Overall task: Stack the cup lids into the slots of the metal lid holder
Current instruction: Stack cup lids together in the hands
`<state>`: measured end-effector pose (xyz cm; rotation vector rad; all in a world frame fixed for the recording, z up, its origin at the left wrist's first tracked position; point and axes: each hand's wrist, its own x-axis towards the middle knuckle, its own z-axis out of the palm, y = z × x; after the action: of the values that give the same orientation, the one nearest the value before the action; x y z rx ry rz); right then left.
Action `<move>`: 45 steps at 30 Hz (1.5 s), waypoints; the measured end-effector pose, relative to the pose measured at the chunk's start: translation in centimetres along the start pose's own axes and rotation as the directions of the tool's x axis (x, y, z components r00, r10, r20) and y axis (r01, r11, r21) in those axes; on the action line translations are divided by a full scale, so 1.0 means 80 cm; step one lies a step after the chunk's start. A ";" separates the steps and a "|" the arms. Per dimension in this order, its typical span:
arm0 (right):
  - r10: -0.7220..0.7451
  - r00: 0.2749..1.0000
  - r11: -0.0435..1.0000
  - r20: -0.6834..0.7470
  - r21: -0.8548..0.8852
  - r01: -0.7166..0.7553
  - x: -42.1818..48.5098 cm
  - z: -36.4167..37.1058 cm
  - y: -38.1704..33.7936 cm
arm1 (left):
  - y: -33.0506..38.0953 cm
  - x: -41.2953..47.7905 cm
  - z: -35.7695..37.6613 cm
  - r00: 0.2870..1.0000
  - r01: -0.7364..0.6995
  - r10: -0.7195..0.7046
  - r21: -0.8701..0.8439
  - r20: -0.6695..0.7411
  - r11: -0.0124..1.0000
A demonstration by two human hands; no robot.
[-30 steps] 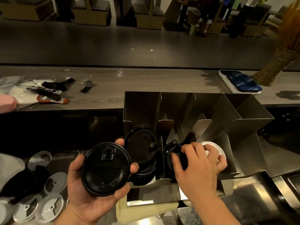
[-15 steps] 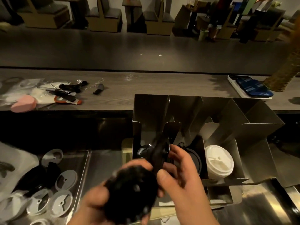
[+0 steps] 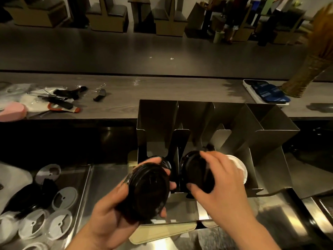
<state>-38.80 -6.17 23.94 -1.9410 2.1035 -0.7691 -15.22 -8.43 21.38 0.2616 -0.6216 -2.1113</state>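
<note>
— Steel, mostly: a dim work surface (image 3: 111, 186) of brushed metal, with the metal lid holder (image 3: 266, 141) standing on it as the thing to steer by. What sits behind the holder?

— Beyond it runs a grey wood-grain ledge (image 3: 162, 98). Far to the holder's left on that ledge lies a clutter of dark tools (image 3: 61, 100) and a pink pad (image 3: 12, 110); to the holder's right rear, a phone (image 3: 266, 92) beside a woven straw bundle (image 3: 306, 73).

— And the hands?

— The left hand (image 3: 111, 213) is in front of the holder's leftmost slot, fingers curled around the rim of a black lid (image 3: 147, 192), which it holds tilted, gripped at the edges. The right hand (image 3: 221, 184) is at the middle slot, fingers closed over a second black lid (image 3: 194, 170), thumb under its near edge. That lid stands at the mouth of the slot; whether it rests on anything below I cannot tell.

— Anything already in the holder?

— A white lid (image 3: 240, 168) in the slot to the right of the middle one, partly hidden by the right hand. A dark rim shows in the leftmost slot, behind the left hand's lid.

— And left of the holder?

— Well apart from it, a scatter of loose clear lids (image 3: 59, 222) on a steel tray, with some black ones among them.
</note>
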 end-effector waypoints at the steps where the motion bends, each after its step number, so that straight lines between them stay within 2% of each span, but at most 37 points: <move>1: -0.006 0.999 0.999 0.033 -0.043 0.007 0.001 0.005 0.003 | 0.006 0.004 0.004 0.994 0.084 -0.088 -0.066 -0.060 0.994; 3: 0.003 0.999 0.998 0.046 -0.055 0.000 0.002 0.007 0.005 | 0.007 0.008 0.002 0.984 0.144 -0.155 -0.127 -0.083 0.981; 6: -0.007 0.990 0.999 0.141 -0.048 0.014 0.006 -0.006 0.010 | 0.002 0.011 -0.005 0.986 0.147 -0.162 -0.218 -0.050 0.965; 8: -0.046 0.975 0.996 0.215 -0.063 0.061 0.008 -0.011 0.013 | -0.002 0.013 -0.008 0.990 0.129 -0.138 -0.195 -0.038 0.972; 11: -0.114 0.963 0.976 0.243 -0.151 0.154 0.010 -0.005 0.012 | -0.003 0.013 -0.008 0.990 0.102 -0.114 -0.136 -0.088 0.985; 15: -0.061 0.964 0.976 0.257 -0.185 0.111 0.016 -0.009 0.004 | -0.010 0.014 -0.005 0.990 0.100 -0.106 -0.072 -0.095 0.992; 18: -0.069 0.954 0.973 0.292 -0.193 0.130 0.018 -0.013 0.007 | -0.011 0.016 -0.002 0.994 0.097 -0.103 -0.150 -0.039 0.984; 21: -0.095 0.941 0.971 0.325 -0.178 0.160 0.015 -0.011 0.012 | -0.010 0.016 0.002 0.988 0.117 -0.134 -0.188 -0.079 0.975; 23: -0.140 0.965 0.983 0.222 -0.083 0.162 0.012 -0.011 0.013 | -0.011 0.017 0.004 0.986 0.144 -0.158 -0.226 -0.048 0.964; 25: -0.160 0.986 0.983 0.056 0.100 0.154 0.006 -0.015 0.003 | -0.011 0.016 0.003 0.981 0.174 -0.188 -0.249 -0.037 0.953; 26: -0.167 0.986 0.968 0.021 0.195 0.160 0.003 -0.016 -0.008 | -0.012 0.014 0.001 0.977 0.189 -0.207 -0.244 -0.049 0.951; 28: -0.225 0.971 0.921 0.082 0.343 0.185 -0.004 -0.014 -0.034 | -0.013 0.010 -0.002 0.970 0.224 -0.240 -0.233 -0.040 0.946; 30: -0.297 0.940 0.891 0.170 0.402 0.209 -0.011 -0.005 -0.055 | -0.014 0.004 -0.004 0.968 0.235 -0.247 -0.199 -0.040 0.952; 32: -0.323 0.936 0.873 0.137 0.426 0.238 -0.016 0.006 -0.062 | -0.013 -0.001 -0.003 0.963 0.239 -0.256 -0.168 -0.088 0.957; 35: -0.236 0.971 0.854 0.047 0.487 0.184 -0.023 0.009 -0.055 | -0.004 -0.003 0.013 0.956 0.219 -0.240 -0.133 -0.167 0.967; 37: -0.153 0.988 0.864 -0.004 0.484 0.136 -0.023 0.004 -0.044 | 0.007 -0.007 0.020 0.951 0.114 -0.129 -0.070 -0.281 0.991; 40: -0.034 0.998 0.901 -0.049 0.431 0.052 -0.014 0.003 -0.032 | 0.020 -0.012 0.021 0.947 0.021 -0.027 -0.022 -0.321 1.000; 42: -0.036 0.995 0.964 -0.091 0.258 0.058 -0.005 0.007 -0.033 | 0.026 -0.018 0.017 0.951 0.014 -0.025 -0.038 -0.308 0.999; 45: -0.098 0.991 0.992 -0.093 0.066 0.105 0.005 0.019 -0.039 | 0.033 -0.025 0.015 0.956 -0.013 -0.013 -0.086 -0.293 0.996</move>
<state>-35.38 -6.99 24.22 -2.0248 2.0088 -0.9545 -12.70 -7.62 23.70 0.5151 -0.3523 -2.0409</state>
